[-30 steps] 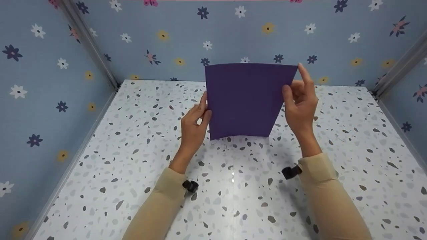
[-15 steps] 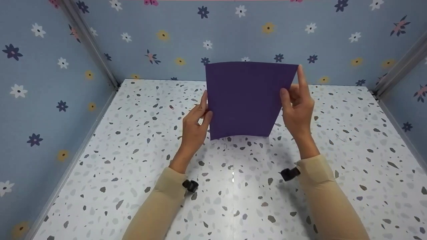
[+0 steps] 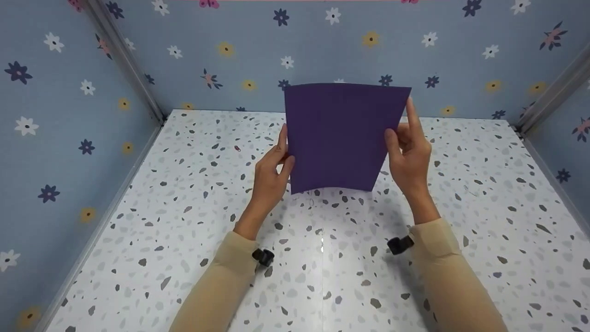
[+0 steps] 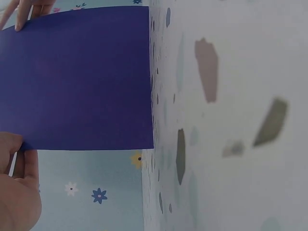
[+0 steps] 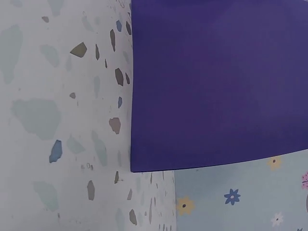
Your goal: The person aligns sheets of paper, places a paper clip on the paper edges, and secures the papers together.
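A purple sheet of paper or thin card (image 3: 339, 138) stands upright over the speckled table, slightly bowed along its upper and lower edges. My left hand (image 3: 272, 175) pinches its left side edge, thumb in front and fingers behind. At the right side edge my right hand (image 3: 410, 157) grips it likewise, the forefinger reaching up along the edge toward the top corner. In the left wrist view the sheet (image 4: 79, 79) comes down close to the table surface. The right wrist view shows its flat face (image 5: 216, 86) and a lower corner, while the right hand is almost wholly out of that frame.
The white table (image 3: 322, 286) carries a grey terrazzo pattern. Blue flowered panels stand behind it (image 3: 322, 41) and along the left side (image 3: 46, 161), joined by a metal post (image 3: 126, 60). Small black cameras (image 3: 263, 257) sit on both wrists.
My right hand has slid slightly down and inward along the sheet's right edge. The sheet's top edge has risen a little; the left hand has barely moved.
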Demonstrator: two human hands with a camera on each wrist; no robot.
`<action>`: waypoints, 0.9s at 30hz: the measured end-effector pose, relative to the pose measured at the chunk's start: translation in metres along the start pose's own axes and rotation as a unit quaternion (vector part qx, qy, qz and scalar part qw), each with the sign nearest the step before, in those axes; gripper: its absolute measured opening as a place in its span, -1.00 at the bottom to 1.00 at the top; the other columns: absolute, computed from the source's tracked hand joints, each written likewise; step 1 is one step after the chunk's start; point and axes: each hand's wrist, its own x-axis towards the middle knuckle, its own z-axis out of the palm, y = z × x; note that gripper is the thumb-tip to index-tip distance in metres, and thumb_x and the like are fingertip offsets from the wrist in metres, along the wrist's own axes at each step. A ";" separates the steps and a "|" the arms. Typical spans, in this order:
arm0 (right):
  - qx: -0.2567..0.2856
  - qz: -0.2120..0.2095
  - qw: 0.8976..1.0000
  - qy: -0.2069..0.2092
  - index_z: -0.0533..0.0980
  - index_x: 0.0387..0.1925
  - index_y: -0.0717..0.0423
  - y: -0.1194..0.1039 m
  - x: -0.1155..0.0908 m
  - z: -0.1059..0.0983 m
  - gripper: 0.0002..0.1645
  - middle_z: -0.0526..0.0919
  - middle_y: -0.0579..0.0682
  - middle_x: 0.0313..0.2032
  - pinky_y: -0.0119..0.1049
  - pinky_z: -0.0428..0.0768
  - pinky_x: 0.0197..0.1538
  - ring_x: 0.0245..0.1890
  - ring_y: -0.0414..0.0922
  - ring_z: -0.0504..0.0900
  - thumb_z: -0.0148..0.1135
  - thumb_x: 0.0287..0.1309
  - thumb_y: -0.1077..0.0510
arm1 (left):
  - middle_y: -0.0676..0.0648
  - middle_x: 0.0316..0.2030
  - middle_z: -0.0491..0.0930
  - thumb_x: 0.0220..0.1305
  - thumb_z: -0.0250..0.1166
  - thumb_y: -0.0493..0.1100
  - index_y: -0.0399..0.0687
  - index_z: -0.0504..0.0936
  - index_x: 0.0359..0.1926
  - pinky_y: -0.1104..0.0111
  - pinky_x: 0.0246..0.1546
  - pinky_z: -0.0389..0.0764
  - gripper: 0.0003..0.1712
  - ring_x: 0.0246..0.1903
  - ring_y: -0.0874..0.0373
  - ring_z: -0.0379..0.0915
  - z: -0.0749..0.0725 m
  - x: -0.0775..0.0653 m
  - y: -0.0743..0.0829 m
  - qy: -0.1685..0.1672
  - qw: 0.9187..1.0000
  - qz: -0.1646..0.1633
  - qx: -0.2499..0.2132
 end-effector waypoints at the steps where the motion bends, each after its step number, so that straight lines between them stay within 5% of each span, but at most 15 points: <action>1: 0.001 0.001 1.000 0.001 0.22 0.62 0.20 0.001 -0.001 0.000 -0.24 0.74 0.11 -0.26 -0.46 0.53 -0.23 -0.35 -0.16 0.64 0.22 0.50 0.33 | -0.17 0.23 0.66 0.61 0.16 -0.33 -0.14 0.13 0.67 0.29 0.10 0.66 -0.27 0.09 0.08 0.64 0.000 0.000 0.000 -0.001 1.000 0.000 0.001; 27: -0.003 -0.012 1.000 -0.016 0.24 0.61 0.22 0.010 -0.014 -0.001 -0.24 0.73 0.12 -0.27 -0.47 0.57 -0.19 -0.37 -0.16 0.64 0.22 0.48 0.38 | -0.18 0.15 0.67 0.62 0.13 -0.35 -0.13 0.11 0.67 0.26 0.14 0.65 -0.26 0.12 0.06 0.62 0.001 0.000 0.000 -0.011 1.000 -0.014 0.004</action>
